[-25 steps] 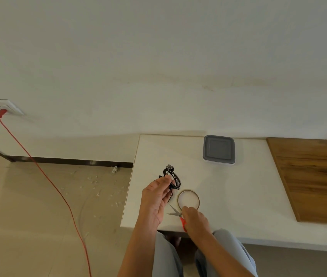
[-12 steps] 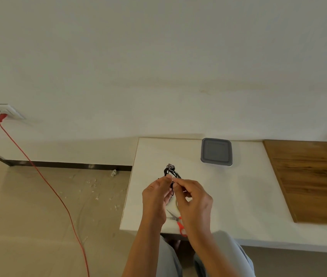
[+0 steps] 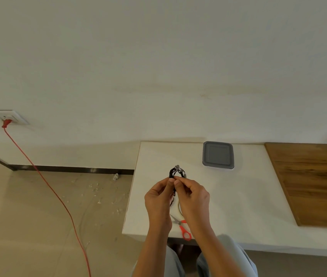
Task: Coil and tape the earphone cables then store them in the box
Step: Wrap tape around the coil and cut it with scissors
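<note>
The black earphone cable (image 3: 176,172) is sitting in a small bundle, held up over the white table (image 3: 238,196). It is looking light, thin and floppy, so I think the loops are going to spring apart if nobody is squeezing them. The best place to hold is the middle, where the loops are bunching. The left hand (image 3: 158,198) and right hand (image 3: 193,196) are reaching forward and meeting thumb to thumb. All 2 are pinching the bundle with curled fingers. The gray box (image 3: 218,155) is waiting well apart, lid on. Red scissors (image 3: 182,226) are lying below the hands.
</note>
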Available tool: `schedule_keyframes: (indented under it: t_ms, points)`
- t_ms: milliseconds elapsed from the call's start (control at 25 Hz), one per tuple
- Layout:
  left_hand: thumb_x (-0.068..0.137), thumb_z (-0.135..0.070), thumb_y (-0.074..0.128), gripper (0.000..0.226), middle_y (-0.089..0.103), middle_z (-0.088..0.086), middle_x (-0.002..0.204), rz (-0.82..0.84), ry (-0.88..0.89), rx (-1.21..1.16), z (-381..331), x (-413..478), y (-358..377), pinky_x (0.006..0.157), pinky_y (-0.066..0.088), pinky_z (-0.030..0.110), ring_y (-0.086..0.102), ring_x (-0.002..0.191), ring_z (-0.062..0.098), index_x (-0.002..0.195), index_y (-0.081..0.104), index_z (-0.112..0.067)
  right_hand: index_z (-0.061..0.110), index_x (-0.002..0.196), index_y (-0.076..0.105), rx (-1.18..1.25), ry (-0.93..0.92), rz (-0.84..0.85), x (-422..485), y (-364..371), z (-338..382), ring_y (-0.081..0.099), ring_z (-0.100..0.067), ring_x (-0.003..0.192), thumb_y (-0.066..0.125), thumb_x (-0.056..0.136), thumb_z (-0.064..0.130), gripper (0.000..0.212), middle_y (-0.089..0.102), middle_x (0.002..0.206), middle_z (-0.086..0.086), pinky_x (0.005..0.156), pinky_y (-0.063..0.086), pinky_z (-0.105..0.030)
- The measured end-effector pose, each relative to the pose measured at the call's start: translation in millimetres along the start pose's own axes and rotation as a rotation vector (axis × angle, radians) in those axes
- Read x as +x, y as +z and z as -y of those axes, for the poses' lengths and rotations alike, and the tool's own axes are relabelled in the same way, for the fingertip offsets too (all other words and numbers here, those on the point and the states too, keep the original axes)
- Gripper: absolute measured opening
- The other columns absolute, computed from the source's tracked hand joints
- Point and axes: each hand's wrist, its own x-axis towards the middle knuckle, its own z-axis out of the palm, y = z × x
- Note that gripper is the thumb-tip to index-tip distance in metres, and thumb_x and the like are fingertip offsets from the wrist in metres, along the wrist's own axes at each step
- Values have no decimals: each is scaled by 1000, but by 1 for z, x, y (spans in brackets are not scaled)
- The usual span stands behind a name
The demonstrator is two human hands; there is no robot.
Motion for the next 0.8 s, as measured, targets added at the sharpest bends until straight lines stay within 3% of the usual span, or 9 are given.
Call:
schedule_keyframes:
  t_ms: [120,200,480,680,800]
  points:
    - [91,-15,63,17,74,11,96,2,66,130,3,-1,1,86,55,40,70,93,29,103,74,-10,31,88,71,98,77,28,2,-3,4,63,11,72,61,91,21,15,63,75,27,63,44,0]
    - [92,-11,60,19,75,8,95,-9,80,216,6,0,1,88,56,40,70,93,26,103,74,-12,38,79,67,157,111,37,6,-6,3,64,11,73,66,88,21,19,65,72,26,62,46,-2]
    - [91,-10,61,14,75,5,91,59,83,332,-4,1,-1,81,57,30,71,87,20,99,72,-13,34,79,69,256,237,107,17,-19,-4,70,-5,74,72,82,18,17,73,76,12,68,54,-17]
    - [89,-12,65,11,74,9,92,132,-41,335,-12,9,-3,78,56,28,71,88,22,99,69,-10,28,84,70,261,310,275,23,-28,-4,68,-6,73,64,89,17,13,74,81,5,61,49,-13]
    - [87,-10,67,17,74,14,95,192,-135,258,-17,11,-4,79,55,30,72,88,24,104,64,-8,26,85,69,259,378,319,25,-31,-4,62,-9,66,60,92,19,13,71,78,5,64,47,-17]
